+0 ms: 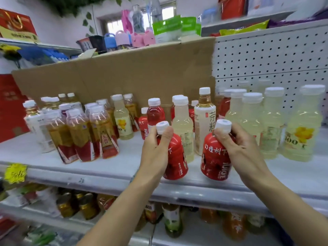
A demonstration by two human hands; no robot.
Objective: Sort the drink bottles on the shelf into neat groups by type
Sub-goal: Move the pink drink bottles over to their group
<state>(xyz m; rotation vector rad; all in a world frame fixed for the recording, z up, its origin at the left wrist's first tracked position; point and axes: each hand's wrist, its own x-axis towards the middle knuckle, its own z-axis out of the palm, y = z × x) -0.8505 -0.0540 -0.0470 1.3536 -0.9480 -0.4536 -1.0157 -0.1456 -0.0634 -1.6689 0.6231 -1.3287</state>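
Gripping two glossy red-wrapped bottles by necks: my left hand wrapping left red bottle, my right hand clasping right red bottle. Both tilting at white shelf front edge, white ribbed caps showing.

Hidden, cropped and blurred parts

The left hand covers much of one red-sleeved white-capped plastic bottle; rear red-sleeved bottles sit mostly hidden; the lower-shelf glass jars and bottles blur; the red carton is cropped left.
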